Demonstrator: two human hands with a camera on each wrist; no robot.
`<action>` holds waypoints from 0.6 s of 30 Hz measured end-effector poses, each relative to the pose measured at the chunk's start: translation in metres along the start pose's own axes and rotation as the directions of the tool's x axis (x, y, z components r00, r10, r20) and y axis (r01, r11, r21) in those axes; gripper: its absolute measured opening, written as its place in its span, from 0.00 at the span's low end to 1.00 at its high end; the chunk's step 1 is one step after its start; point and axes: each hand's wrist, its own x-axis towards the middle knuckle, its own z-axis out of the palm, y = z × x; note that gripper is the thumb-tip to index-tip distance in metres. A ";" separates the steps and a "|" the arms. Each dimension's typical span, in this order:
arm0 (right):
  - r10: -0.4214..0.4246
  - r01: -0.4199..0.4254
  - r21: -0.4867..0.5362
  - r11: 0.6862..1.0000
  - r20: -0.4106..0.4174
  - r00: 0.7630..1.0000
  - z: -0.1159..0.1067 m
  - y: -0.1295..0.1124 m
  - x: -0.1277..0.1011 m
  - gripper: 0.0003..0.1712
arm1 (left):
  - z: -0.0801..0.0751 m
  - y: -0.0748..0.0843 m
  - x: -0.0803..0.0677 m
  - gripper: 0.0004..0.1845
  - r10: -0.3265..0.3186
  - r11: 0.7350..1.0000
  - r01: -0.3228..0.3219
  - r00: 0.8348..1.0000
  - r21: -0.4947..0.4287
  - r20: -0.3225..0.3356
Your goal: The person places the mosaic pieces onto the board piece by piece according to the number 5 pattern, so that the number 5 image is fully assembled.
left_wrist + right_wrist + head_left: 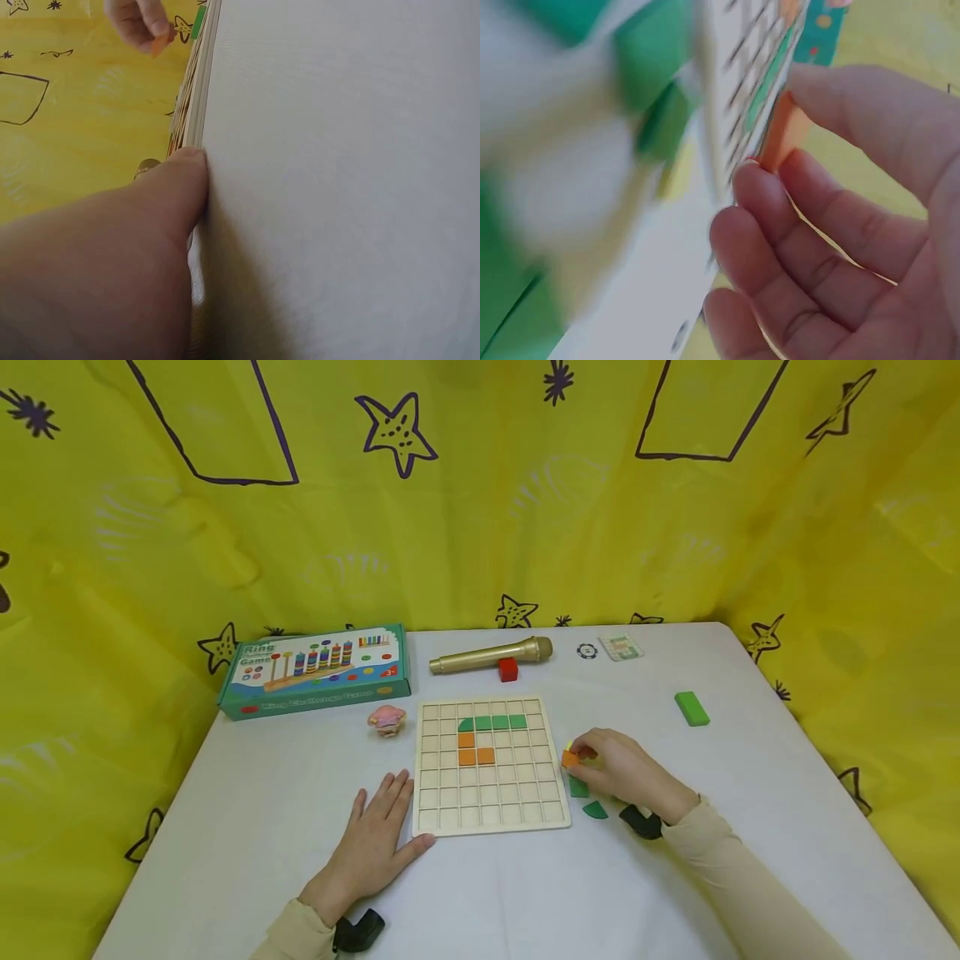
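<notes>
While the left hand lies flat on the white table, fingers straight and slightly spread, its thumb touches the lower left corner of the wooden grid board; the left wrist view shows the thumb tip against the board's edge.

Right hand: at 3 o'clock of the board, just beside its right edge. Fingers and thumb pinch a small orange piece; the right wrist view shows the orange piece clamped between thumb and fingertips close to the board's edge.

Board contents: a green strip of pieces in the second row from the top; orange pieces below it in an L shape.

Loose green pieces: on the table under and just beside the right hand, at 4 o'clock of the board.

Green block: at 2 o'clock of the board, well apart.

Gold microphone: at 12 o'clock, lying on its side, with a red cube touching it.

Toy box: at 10 o'clock, teal, printed with ring stacks.

Small pink figure: just left of the board's upper corner.

Black-and-white chip and small card: at 1 o'clock, near the far edge.

Yellow star-printed cloth: surrounds the table.
</notes>
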 end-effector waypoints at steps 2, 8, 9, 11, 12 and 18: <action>-0.029 0.029 0.011 1.000 -0.005 1.000 0.004 -0.009 0.010 0.15 | 0.000 0.001 0.000 0.45 0.003 1.000 -0.003 1.000 -0.002 -0.001; -0.138 0.140 -0.043 0.989 0.039 0.990 0.023 -0.030 0.047 0.13 | 0.000 0.001 0.000 0.46 -0.002 1.000 0.002 1.000 0.013 0.005; -0.151 0.154 -0.059 0.986 0.053 0.987 0.025 -0.033 0.052 0.12 | 0.000 0.001 0.000 0.46 -0.001 1.000 0.001 1.000 0.015 0.006; -0.172 0.179 -0.092 0.980 0.080 0.982 0.030 -0.038 0.061 0.10 | 0.000 0.000 0.001 0.46 0.001 1.000 -0.001 1.000 0.017 0.008; -0.180 0.189 -0.099 0.977 0.092 0.979 0.032 -0.040 0.065 0.09 | 0.000 0.000 0.001 0.46 0.002 1.000 -0.002 1.000 0.018 0.009; -0.178 0.191 -0.113 0.975 0.117 0.977 0.039 -0.047 0.075 0.04 | 0.000 0.000 0.001 0.46 0.002 1.000 -0.002 1.000 0.023 0.016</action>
